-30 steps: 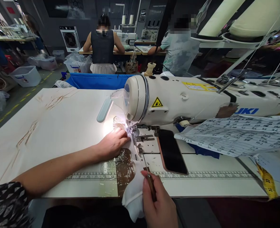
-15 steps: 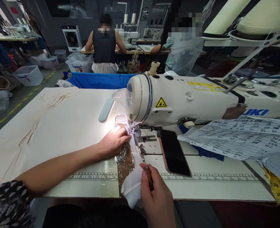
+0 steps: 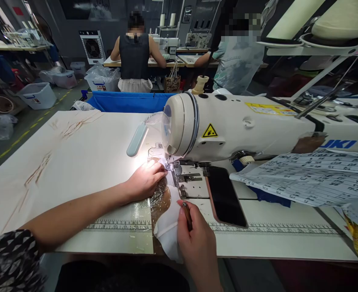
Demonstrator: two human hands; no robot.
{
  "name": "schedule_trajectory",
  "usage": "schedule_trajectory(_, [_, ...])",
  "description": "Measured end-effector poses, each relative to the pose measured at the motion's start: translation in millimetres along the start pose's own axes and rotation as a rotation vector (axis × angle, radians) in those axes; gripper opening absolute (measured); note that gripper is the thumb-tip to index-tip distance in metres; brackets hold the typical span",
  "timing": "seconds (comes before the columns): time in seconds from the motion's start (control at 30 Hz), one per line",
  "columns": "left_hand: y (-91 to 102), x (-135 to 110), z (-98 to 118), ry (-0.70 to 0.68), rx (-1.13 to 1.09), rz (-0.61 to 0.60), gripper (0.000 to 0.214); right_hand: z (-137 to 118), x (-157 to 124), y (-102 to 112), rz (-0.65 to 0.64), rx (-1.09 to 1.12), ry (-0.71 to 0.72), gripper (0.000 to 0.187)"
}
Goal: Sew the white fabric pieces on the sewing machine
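Note:
A white Juki sewing machine (image 3: 242, 125) stands on the pale table (image 3: 75, 162), its lamp lighting the needle area. My left hand (image 3: 145, 180) lies fingers curled on a strip of white cloth (image 3: 166, 231) right beside the presser foot (image 3: 174, 168). The cloth runs toward me over a shiny brown patch of tape and hangs off the table's front edge. My right hand (image 3: 197, 243) is closed round a thin tool with a wooden handle (image 3: 187, 214), its metal tip pointing at the cloth near the needle plate.
A black phone (image 3: 226, 196) lies right of the needle plate. Printed paper sheets (image 3: 306, 178) and a yellow tape measure (image 3: 356, 239) lie at the right. A printed ruler runs along the table front. Beyond a blue bin (image 3: 127, 102), two people work at other tables.
My right hand has slid forward with the tool, bringing its tip closer to the needle. The cloth has fed a little further in. My left hand stays by the presser foot.

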State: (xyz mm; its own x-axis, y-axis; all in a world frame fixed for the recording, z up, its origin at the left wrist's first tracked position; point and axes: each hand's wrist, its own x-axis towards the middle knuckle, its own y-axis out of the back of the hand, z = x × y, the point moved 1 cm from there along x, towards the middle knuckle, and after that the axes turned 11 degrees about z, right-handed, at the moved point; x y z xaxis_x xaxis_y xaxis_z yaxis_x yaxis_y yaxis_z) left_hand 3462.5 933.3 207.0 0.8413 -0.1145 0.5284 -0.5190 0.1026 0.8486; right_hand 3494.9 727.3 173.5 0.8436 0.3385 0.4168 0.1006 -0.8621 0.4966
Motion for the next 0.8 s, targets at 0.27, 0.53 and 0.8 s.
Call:
schedule_trajectory(0.27, [7.1,0.7,6.6,-0.059,-0.055,-0.024,0.029,5.0,-0.4,-9.7,0.052,-0.006,0.008,0.035])
schedule_trajectory(0.53, [1.5,-0.1,3.6,-0.021,0.021,-0.058,0.032,-0.4,4.7,-6.4,0.039,0.008,-0.038,0.034])
schedule_trajectory(0.8, [0.8,3.0,4.4,-0.036,0.062,-0.058,0.035,3.9,5.6,-9.0,0.058,-0.028,0.048,0.037])
